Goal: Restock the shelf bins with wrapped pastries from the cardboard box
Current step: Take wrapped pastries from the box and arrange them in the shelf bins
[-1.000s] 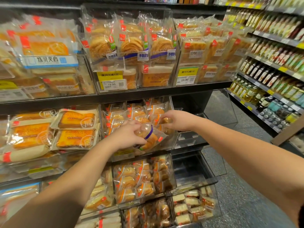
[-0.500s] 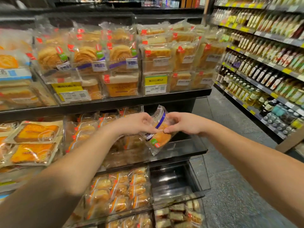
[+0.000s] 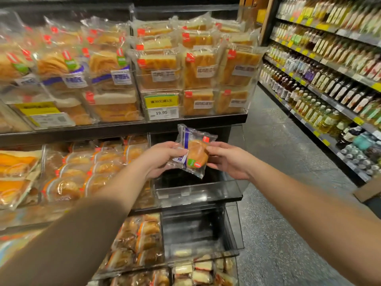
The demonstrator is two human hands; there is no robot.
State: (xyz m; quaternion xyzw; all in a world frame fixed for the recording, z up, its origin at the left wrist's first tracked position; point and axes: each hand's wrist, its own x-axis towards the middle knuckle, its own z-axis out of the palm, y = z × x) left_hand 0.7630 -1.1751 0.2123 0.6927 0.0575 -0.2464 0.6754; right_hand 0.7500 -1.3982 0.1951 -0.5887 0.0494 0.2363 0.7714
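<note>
Both forearms reach in from the lower corners of the frame. At centre, the left hand (image 3: 162, 156) pinches one edge of a clear-wrapped round golden pastry with a blue stripe and red and green stickers (image 3: 192, 152), and the right hand (image 3: 227, 159) pinches the opposite edge. It hangs just above the clear plastic shelf bin (image 3: 198, 191), which looks empty. Best to lower it flat, label forward, gripping only the wrapper edges. Behind, upper shelves hold stacked cake packs (image 3: 198, 67).
</note>
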